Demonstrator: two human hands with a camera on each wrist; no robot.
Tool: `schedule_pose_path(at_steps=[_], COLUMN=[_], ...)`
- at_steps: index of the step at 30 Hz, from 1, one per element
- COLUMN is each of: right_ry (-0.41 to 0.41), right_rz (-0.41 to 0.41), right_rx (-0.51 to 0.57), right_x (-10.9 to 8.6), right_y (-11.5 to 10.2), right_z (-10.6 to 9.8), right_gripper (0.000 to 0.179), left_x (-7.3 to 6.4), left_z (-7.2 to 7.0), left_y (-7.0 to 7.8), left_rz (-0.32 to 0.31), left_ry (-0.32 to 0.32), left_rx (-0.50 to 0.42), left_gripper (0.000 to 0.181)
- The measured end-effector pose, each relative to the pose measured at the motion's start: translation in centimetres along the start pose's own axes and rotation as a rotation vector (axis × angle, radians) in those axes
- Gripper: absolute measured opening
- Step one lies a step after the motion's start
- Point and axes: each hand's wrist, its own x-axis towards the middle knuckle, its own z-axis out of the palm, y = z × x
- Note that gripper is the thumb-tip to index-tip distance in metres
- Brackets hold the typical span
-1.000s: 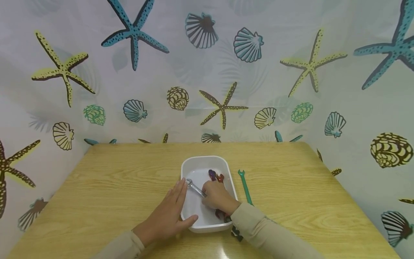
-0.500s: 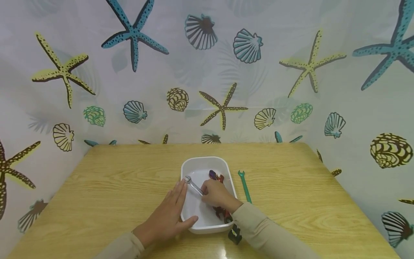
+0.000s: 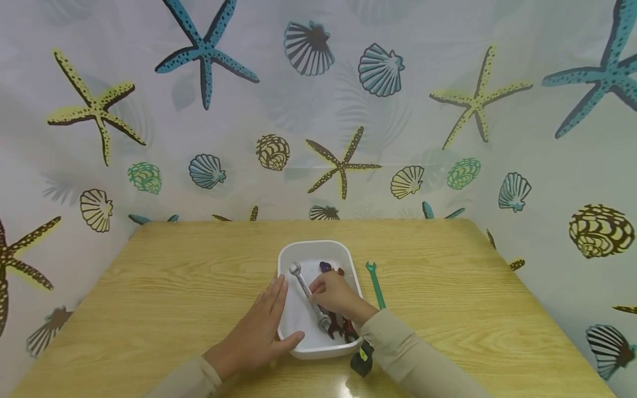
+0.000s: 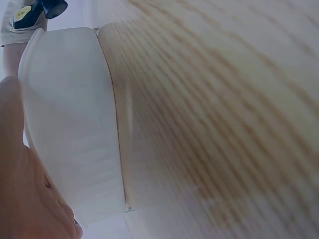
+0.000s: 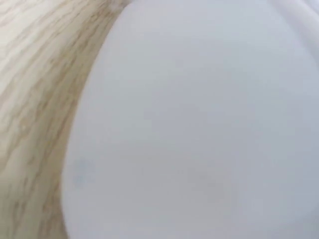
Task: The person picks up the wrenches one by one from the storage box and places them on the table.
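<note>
In the head view a white plastic tray (image 3: 323, 352) stands on the table between both hands. My right hand (image 3: 339, 296) reaches into it and pinches a silver wrench (image 3: 303, 284) by the shaft, its ends pointing to the far left and near right. Beneath that hand lie several coloured wrenches, partly hidden: a purple end (image 3: 325, 267) and dark red open ends (image 3: 334, 327) show. My left hand (image 3: 254, 336) rests against the tray's left side with straight fingers, its thumb spread along the near left corner. The left wrist view has those fingers (image 4: 30, 194) along the tray's outer wall (image 4: 72, 119).
A green wrench (image 3: 376, 286) lies on the wooden table (image 3: 199, 265) right of the tray, its near end behind the right forearm. A dark device (image 3: 361, 360) sits under the right cuff. The right wrist view is mostly blurred tray wall (image 5: 189, 124). A patterned curtain (image 3: 343, 110) encloses the table.
The silver wrench has swung to lie more lengthwise in the tray, and its near end now shows. My right hand has shifted slightly forward; my left hand has stayed in place.
</note>
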Motion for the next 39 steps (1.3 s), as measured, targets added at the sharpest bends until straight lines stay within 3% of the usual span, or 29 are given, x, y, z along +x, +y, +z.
schedule_pose_path(at_steps=[11,24,33,39], right_ry=[-0.023,-0.038,-0.024,0.003], right_rz=[0.05,0.061,0.077,0.063], right_rx=[0.109,0.149,0.228,0.292], right_x=[0.0,-0.2,-0.1,-0.4], right_y=[0.3,0.0,-0.6,-0.8], right_z=[0.0,-0.3,-2.0,-4.2], right_gripper=[0.013,0.014,0.018,0.02], left_x=[0.0,0.0,0.1,0.0], left_z=[-0.2,-0.3,-0.4,-0.3], left_y=[0.1,0.2,0.3,0.1], left_rz=[-0.011,-0.017,-0.015,-0.016], left_ry=[-0.019,-0.028,-0.029,-0.032], left_rx=[0.002,0.01,0.022,0.035], left_gripper=[0.096,0.096,0.097,0.097])
